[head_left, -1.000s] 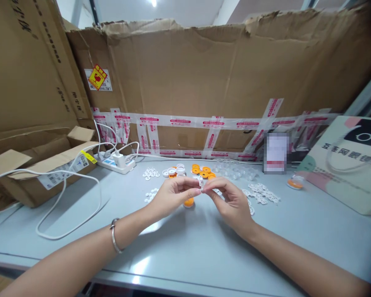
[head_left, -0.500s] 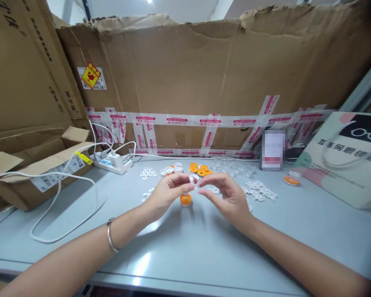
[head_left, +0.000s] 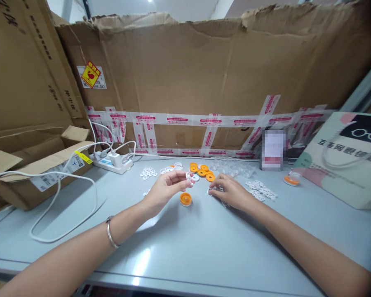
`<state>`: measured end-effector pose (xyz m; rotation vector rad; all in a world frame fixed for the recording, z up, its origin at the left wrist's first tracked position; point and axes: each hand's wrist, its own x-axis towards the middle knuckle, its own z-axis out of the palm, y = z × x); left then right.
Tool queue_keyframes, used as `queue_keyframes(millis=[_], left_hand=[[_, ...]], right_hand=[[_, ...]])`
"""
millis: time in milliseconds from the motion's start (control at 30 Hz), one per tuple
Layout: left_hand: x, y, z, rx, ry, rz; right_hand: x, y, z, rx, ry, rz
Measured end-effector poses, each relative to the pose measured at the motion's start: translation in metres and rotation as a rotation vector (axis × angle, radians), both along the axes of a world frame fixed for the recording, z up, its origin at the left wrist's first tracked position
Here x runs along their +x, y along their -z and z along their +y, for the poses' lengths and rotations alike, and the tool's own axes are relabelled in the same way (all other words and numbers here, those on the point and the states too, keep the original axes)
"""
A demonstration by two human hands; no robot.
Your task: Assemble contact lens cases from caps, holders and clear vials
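Observation:
Pinched between the thumb and fingers of my left hand [head_left: 165, 187] is a small white plastic ring-shaped part [head_left: 189, 177], raised above the table. My right hand [head_left: 231, 192] is down at a small cluster of white plastic pieces [head_left: 210, 191], fingertips drawn together among them; what they grip is mostly hidden. Between the hands, nearer to me, an orange round cup with a clear base [head_left: 186, 199] stands on the table. Behind it lie several orange rings [head_left: 201, 173] and a white disc [head_left: 195, 177].
Small white pieces [head_left: 148, 173], white rings [head_left: 178, 166], clear plastic cups [head_left: 235, 168] and flat white lattice parts [head_left: 261, 190] lie farther back. A power strip [head_left: 119, 167], cable and open carton [head_left: 21, 194] stand left. At right are a phone [head_left: 272, 149], orange-and-clear piece [head_left: 292, 179] and paper bag [head_left: 343, 165].
My right hand has left the left hand and moved right and down to the white pieces on the table. My left hand stays almost in place, still holding the white part.

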<state>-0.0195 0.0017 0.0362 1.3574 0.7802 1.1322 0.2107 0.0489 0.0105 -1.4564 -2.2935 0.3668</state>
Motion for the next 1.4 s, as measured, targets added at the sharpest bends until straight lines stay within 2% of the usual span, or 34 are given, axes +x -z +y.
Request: queue_keyframes(millis=[100,167,267,333,400,467,600,700,900,1067,1200,1400], left_hand=[[0.001,0.0,-0.001,0.01,0.021,0.017],[0.001,0.002,-0.002,0.076,0.028,0.094],[0.002,0.004,-0.007,0.357,0.043,0.35],[0.003,0.005,-0.011,0.594,0.063,0.488],[0.004,0.006,-0.015,0.756,0.074,0.52],[0.005,0.005,-0.016,0.819,0.047,0.509],[0.004,0.001,-0.017,0.812,-0.05,0.47],[0.004,-0.004,-0.017,0.75,-0.076,0.425],[0.005,-0.009,-0.022,0.532,-0.079,0.323],[0.007,-0.006,-0.023,0.419,-0.163,0.183],[0.008,-0.006,-0.024,0.476,-0.241,0.212],[0.009,-0.007,-0.027,0.689,-0.311,0.33]], right_hand=[[-0.003,-0.001,0.001,0.002,0.006,0.034],[-0.005,-0.006,-0.001,-0.03,0.026,0.082],[-0.013,-0.015,-0.012,-0.232,0.015,0.367],[-0.02,-0.022,-0.022,-0.392,-0.055,0.614],[-0.026,-0.027,-0.031,-0.492,-0.122,0.786],[-0.031,-0.031,-0.037,-0.58,-0.144,0.925],[-0.036,-0.035,-0.042,-0.693,-0.133,1.169],[-0.039,-0.036,-0.044,-0.69,-0.127,1.227],[-0.046,-0.034,-0.048,-0.574,-0.107,1.197],[-0.052,-0.041,-0.055,-0.444,-0.065,1.211],[-0.056,-0.044,-0.061,-0.396,-0.023,1.198],[-0.058,-0.039,-0.064,-0.364,-0.004,1.196]])
